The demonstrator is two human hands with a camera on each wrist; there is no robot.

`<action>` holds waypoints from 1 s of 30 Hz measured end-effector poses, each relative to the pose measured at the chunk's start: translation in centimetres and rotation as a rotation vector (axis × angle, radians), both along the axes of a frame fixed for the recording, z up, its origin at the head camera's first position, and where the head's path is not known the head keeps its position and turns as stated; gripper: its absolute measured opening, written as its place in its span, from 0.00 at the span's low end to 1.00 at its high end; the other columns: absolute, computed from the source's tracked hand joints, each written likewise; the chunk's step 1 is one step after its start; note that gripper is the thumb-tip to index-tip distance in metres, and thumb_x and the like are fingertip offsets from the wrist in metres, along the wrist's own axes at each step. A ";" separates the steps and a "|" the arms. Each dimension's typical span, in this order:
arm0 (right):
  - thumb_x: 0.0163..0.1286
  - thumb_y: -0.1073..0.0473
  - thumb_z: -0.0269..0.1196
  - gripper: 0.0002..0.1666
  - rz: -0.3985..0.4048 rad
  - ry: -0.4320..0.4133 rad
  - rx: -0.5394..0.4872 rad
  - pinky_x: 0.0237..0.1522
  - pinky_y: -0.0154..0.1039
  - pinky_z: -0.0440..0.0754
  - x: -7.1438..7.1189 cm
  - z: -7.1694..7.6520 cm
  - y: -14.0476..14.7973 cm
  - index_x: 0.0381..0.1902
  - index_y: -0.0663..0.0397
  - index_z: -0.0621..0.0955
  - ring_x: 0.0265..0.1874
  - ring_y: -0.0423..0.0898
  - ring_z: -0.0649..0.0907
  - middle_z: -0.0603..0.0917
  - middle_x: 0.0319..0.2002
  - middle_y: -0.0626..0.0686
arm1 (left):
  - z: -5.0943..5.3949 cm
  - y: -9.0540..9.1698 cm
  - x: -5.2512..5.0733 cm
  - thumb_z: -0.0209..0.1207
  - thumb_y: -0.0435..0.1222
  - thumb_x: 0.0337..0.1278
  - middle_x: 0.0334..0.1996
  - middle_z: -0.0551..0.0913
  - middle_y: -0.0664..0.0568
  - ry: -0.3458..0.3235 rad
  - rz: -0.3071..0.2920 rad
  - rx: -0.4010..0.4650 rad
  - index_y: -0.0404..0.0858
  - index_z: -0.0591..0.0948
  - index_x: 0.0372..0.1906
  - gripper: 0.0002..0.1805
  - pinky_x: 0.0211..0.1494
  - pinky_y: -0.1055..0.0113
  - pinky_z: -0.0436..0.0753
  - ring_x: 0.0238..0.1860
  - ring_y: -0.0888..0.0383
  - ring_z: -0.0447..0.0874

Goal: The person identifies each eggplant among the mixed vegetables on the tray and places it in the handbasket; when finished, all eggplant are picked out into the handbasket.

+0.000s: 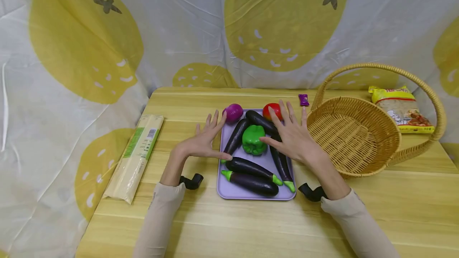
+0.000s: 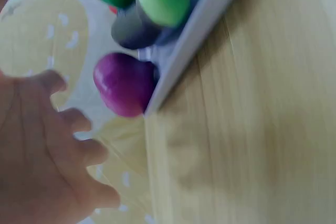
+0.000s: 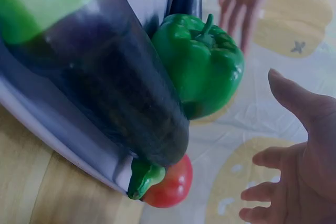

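Note:
Both hands are spread over a lilac tray (image 1: 211, 195) and hold nothing. The left hand (image 1: 203, 141) is above the tray's left edge, near a purple onion (image 1: 234, 113); its palm (image 2: 37, 150) shows beside the onion (image 2: 125, 83) in the left wrist view. Over the right side is the right hand (image 1: 295, 137), near a red tomato (image 1: 272, 112) and a green pepper (image 1: 254, 140). In the right wrist view the hand (image 3: 304, 166) is apart from the pepper (image 3: 197, 66). Several eggplants (image 1: 254, 184) lie around the pepper.
A wicker basket (image 1: 353, 134) with a tall handle stands right of the tray. Behind it lies a yellow-edged food bag (image 1: 403, 108), and a small purple packet (image 1: 303, 100) is near the back edge. A long noodle pack (image 1: 138, 156) lies at the left.

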State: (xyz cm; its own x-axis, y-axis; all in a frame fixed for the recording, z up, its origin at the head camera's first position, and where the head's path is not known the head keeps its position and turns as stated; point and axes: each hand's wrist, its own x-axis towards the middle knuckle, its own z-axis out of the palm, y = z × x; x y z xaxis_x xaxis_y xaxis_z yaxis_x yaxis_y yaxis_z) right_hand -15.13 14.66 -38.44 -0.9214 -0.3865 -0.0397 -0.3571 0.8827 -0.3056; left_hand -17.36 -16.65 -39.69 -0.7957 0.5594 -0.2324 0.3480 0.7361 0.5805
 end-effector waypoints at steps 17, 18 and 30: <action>0.77 0.32 0.55 0.55 0.046 -0.045 -0.126 0.79 0.70 0.26 1.9 0.4 1.0 0.85 0.47 0.41 0.84 0.60 0.35 0.32 0.85 0.59 | -2.1 -1.1 -0.4 0.85 0.50 0.30 0.82 0.18 0.38 -0.199 0.009 -0.153 0.50 0.26 0.83 0.87 0.79 0.29 0.24 0.82 0.36 0.13; 0.77 0.32 0.55 0.55 0.044 -0.061 -0.157 0.80 0.70 0.28 2.2 0.4 1.2 0.85 0.45 0.41 0.84 0.62 0.36 0.33 0.85 0.60 | -2.1 -1.1 -0.4 0.85 0.50 0.30 0.82 0.18 0.38 -0.203 0.013 -0.156 0.50 0.26 0.83 0.87 0.79 0.29 0.24 0.82 0.37 0.13; 0.79 0.48 0.60 0.46 -0.028 -0.105 -0.442 0.72 0.70 0.68 6.7 -0.5 0.3 0.82 0.61 0.55 0.76 0.68 0.67 0.60 0.79 0.68 | -2.9 -1.1 -0.4 0.84 0.51 0.30 0.81 0.17 0.38 -0.192 0.030 -0.188 0.49 0.26 0.83 0.87 0.79 0.31 0.22 0.82 0.39 0.11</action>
